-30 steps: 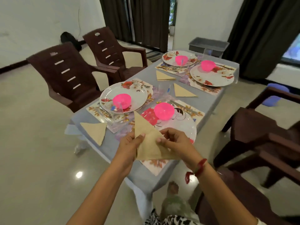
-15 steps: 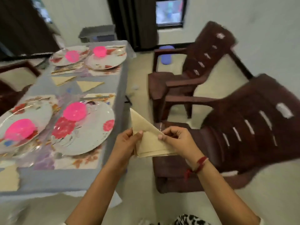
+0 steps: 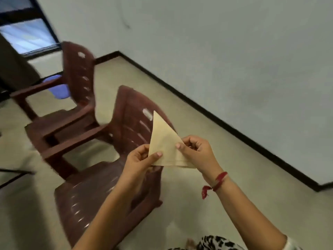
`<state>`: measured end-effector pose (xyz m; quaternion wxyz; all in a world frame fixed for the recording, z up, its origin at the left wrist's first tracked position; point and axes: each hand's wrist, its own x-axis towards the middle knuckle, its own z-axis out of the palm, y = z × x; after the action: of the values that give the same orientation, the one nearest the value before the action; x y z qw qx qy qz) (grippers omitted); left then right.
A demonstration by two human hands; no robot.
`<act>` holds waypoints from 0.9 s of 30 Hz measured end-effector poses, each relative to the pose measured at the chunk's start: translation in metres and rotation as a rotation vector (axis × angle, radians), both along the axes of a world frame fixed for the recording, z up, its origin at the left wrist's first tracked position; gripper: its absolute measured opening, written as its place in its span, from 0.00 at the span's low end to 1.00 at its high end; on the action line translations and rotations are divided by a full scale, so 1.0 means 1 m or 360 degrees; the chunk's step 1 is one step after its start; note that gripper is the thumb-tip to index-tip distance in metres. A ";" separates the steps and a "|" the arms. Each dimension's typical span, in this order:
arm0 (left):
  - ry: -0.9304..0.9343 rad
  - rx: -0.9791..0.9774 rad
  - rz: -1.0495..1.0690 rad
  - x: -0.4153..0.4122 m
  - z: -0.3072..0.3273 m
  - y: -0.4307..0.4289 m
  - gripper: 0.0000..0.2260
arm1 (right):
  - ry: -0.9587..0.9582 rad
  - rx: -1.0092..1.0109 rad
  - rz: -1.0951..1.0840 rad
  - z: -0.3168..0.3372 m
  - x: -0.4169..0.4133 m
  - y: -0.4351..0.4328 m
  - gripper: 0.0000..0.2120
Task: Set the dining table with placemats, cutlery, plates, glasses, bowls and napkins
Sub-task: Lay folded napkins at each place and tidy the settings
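Both hands meet at the middle of the frame and share one thing: a tan napkin folded into a triangle, held in the air with its sharp tip pointing up and its long lower edge running between the hands.

The left hand has a closed pinching grip on the napkin's lower left edge. Its thumb lies flat on the front face and its fingers are curled behind the cloth. The right hand pinches the right edge in the same way, thumb tip on the front and the other fingers curled in behind. The napkin's lower right corner pokes out under this hand. A red thread is tied round the right wrist.

Directly behind and below the napkin stands a brown plastic chair, its slotted back just behind the napkin's tip and its seat under the left forearm. A second brown chair stands further off toward the upper left, with a blurred blue object behind its armrest. A window fills the upper left corner. A pale wall takes up the upper right, edged by a black skirting where it meets the beige floor. A black-and-white patterned garment shows at the bottom edge.
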<state>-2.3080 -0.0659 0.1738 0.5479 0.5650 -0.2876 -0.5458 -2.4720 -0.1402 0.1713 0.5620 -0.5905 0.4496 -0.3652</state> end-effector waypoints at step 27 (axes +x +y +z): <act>-0.0049 -0.0087 0.0864 -0.001 0.026 -0.445 0.03 | 0.0080 0.0032 0.0248 0.022 0.053 -0.458 0.09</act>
<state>-2.3088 -0.5105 0.1994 0.6847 0.6146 -0.1487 -0.3623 -2.4187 -0.5980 0.1932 0.5831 -0.6270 0.4198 -0.3010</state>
